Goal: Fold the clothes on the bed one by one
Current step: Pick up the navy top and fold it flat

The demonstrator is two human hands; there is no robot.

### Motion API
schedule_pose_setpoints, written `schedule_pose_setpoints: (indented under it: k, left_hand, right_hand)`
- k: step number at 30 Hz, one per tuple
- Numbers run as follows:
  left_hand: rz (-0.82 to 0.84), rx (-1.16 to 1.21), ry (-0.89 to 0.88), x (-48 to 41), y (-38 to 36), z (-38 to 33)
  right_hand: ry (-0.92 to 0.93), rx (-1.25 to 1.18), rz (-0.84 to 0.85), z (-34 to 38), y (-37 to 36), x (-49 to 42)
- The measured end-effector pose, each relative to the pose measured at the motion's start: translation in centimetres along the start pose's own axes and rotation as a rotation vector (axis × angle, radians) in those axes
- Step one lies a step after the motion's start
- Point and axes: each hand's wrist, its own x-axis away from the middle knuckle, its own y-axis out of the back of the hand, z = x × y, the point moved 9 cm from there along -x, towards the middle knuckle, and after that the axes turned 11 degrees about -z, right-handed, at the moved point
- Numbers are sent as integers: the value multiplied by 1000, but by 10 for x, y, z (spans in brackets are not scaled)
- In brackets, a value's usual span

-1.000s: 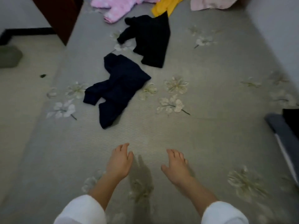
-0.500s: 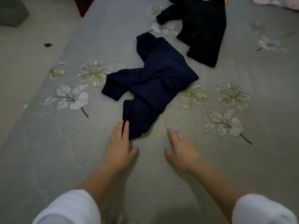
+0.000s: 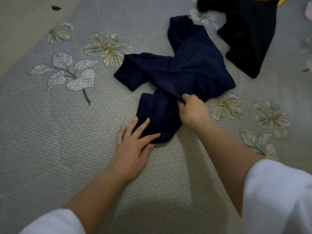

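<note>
A crumpled navy blue garment lies on the grey flowered bed cover in the middle of the view. My left hand lies on the garment's near end, its fingers straight over the cloth and its thumb at the near edge. My right hand grips a fold in the garment's middle, fingers curled into the fabric. Behind it lies a black garment, partly cut off by the top edge.
A yellow garment and a pink one show at the top right corner. The bed's left edge runs diagonally at the upper left, with beige floor and a small dark scrap beyond it.
I have leaned forward, so the garment looks closer. Both hands moved from the bare cover onto the navy garment; the right hand closed on a fold, the left now rests on its near end.
</note>
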Motion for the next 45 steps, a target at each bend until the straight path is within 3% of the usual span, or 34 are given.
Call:
schedule_pose_setpoints:
  k: [2,6,8,11,14,16,21,24,26,28,30,32,35,38,40,42,45]
  left_hand:
    - [39,79,64,-5,2,3]
    - [127,229,194,-3,8,2]
    - [146,229,174,19,7,-7]
    - [177,122,35,82,7,-34]
    - [232,28,-121,136,11,-59]
    - [409,20,-155,160,5,-72]
    - [877,143,-78,210,-17,-114]
    - [1097,357,125,228,-28,-132]
    - [1005,318,167,212,-28,-123]
    - [776,141,119,185,-19,-106]
    - [595,52,95,169,-10,-99]
    - [502,64,44,168,-7,-112]
    - [575,9,-141,198,-28,-145]
    - [761,-209,-177,238,-59,-155]
    - [769,-249,-195,247,-68,-159]
    - [762,-178,-134,244,-68,-157]
    - [815,-121,-111,237,-61,-148]
  right_hand:
    - [-213,-295,-103,-27,14,10]
    - [-855,-1116,-160,-96,6,98]
    - [-1043,-1201,-145,-118,-5,161]
    - [-1190,-1100,-106,-141,-12,251]
    - [-1203,-896,21,-160,-5,310]
    - [-1153,-788,60,-172,11,328]
    - [-1066,-643,-108,-201,61,338]
    - [-1151,-651,-241,-230,79,345]
    - [-1234,-682,-311,-252,88,347]
    - [-1242,-699,-233,-262,85,344]
    - [-1164,-639,-127,-263,80,339]
    - [-1038,-445,-180,-264,89,334]
    - [-795,-326,-292,-243,104,314]
    - [-626,-196,-91,-221,81,298]
    - [-569,-73,-10,-222,74,291]
    - [-694,-210,-157,-243,87,289]
    - [-1136,-890,-442,-287,98,319]
